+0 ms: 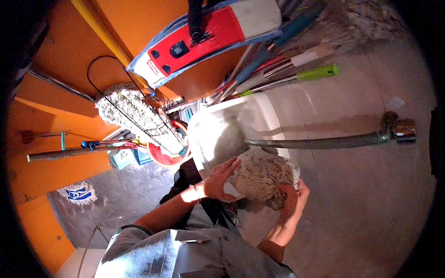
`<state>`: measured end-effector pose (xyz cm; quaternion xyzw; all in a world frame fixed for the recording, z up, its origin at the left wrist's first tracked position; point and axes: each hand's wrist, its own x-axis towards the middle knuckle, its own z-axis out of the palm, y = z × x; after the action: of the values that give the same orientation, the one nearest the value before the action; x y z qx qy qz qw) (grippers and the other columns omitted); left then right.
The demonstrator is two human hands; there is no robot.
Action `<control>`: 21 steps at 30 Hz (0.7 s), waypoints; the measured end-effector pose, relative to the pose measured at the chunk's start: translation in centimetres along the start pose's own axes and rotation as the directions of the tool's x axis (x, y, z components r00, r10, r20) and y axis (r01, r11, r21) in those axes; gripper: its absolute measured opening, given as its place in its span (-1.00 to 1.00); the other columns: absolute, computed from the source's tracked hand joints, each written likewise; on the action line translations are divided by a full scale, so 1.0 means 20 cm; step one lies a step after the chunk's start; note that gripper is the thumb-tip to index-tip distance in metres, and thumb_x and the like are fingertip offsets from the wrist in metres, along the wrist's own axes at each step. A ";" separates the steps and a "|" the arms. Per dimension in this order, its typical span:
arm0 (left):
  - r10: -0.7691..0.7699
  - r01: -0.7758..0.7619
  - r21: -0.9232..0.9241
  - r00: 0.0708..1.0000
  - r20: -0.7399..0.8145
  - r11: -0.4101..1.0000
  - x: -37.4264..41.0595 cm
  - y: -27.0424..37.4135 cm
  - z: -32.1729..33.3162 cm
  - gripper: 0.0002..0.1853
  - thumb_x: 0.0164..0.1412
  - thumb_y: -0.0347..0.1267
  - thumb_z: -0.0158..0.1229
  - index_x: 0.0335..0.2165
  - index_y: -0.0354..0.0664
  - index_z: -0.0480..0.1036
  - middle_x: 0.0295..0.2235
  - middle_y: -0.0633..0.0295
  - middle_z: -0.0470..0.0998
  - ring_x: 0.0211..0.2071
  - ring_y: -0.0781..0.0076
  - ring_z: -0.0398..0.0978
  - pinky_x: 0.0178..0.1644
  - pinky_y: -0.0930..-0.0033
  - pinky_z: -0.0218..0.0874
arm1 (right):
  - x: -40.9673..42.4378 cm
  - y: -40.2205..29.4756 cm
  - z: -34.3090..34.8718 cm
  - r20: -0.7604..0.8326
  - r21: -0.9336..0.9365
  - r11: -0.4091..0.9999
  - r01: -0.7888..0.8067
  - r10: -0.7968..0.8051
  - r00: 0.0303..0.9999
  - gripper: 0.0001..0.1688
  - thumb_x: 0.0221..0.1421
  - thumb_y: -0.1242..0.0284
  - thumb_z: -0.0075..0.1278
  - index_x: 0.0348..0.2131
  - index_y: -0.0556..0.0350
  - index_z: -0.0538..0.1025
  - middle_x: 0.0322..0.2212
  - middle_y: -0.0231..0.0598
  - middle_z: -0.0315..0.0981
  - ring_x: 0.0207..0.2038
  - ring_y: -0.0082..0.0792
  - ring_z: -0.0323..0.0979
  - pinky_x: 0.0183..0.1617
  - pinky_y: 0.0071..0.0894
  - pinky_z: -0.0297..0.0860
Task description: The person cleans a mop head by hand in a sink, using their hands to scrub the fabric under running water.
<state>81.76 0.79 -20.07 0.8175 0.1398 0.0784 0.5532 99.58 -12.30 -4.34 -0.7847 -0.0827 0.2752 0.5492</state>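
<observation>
A matted, grey-beige string mop head (262, 175) is held over the near rim of a white sink (198, 139). My right hand (293, 199) grips its right edge, with the fingers partly behind the strands. My left hand (217, 182) is at its left side, thumb and fingers spread, the fingertips against the strands. From a metal tap (405, 131) on the right, a ribbed hose (326, 141) reaches into the sink just beyond the mop head. Glare and shadow hide much of the sink's inside.
A red-and-white flat mop (205, 41) hangs above the sink. Several tool handles (318, 72) lean behind it. A fluffy white mop (128, 111) stands in a red bucket (165, 156) at left. Orange panels (52, 121) line that side. A fringed pad (79, 193) lies on the floor.
</observation>
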 end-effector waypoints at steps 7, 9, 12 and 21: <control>0.068 -0.136 -0.314 0.974 -0.217 0.940 0.21 0.12 0.03 0.35 -0.38 -0.05 0.45 0.25 -0.24 -0.23 0.27 -0.06 -0.18 0.29 0.02 -0.19 0.31 0.10 -0.29 | -0.13 -0.17 0.16 0.199 -0.033 0.978 0.206 -0.195 0.960 -0.57 -0.24 0.54 0.01 -0.25 0.36 0.45 -0.41 -0.20 0.50 -0.37 -0.40 0.44 -0.26 -0.42 0.38; 0.155 -0.241 -0.440 0.962 -0.223 0.865 0.27 0.22 -0.03 0.27 -0.32 -0.09 0.43 0.24 -0.24 -0.18 0.27 -0.05 -0.17 0.30 0.05 -0.20 0.31 0.14 -0.29 | -0.12 -0.17 0.14 0.281 -0.052 0.927 0.372 -0.344 0.896 -0.55 -0.25 0.53 -0.01 -0.25 0.37 0.43 -0.44 -0.14 0.49 -0.40 -0.34 0.45 -0.27 -0.37 0.38; 0.031 -0.138 -0.623 0.983 -0.180 0.770 0.30 0.25 -0.07 -0.10 -0.10 -0.26 0.29 0.18 -0.23 0.04 0.21 -0.04 0.03 0.25 0.11 -0.04 0.28 0.21 -0.17 | -0.09 -0.34 0.15 0.450 -0.250 0.761 0.599 -0.456 0.768 -0.59 -0.25 0.48 -0.03 -0.30 0.36 0.41 -0.50 0.02 0.46 -0.46 -0.19 0.45 -0.29 -0.28 0.39; -0.100 -0.131 -0.414 0.865 -0.492 0.901 0.23 0.35 -0.16 -0.56 0.15 -0.35 0.09 0.00 -0.28 0.30 -0.06 0.15 0.42 -0.06 0.31 0.38 0.06 0.30 0.20 | 0.11 -0.46 0.19 0.670 -0.313 0.525 0.791 -0.469 0.576 -0.60 -0.15 0.34 -0.07 -0.47 0.45 0.37 -0.53 0.29 0.40 -0.43 0.20 0.43 -0.30 0.04 0.34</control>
<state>86.25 2.69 -12.42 0.6259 0.2508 0.3218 0.6647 101.08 -4.69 2.25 -0.7188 -0.5944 0.2021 0.2986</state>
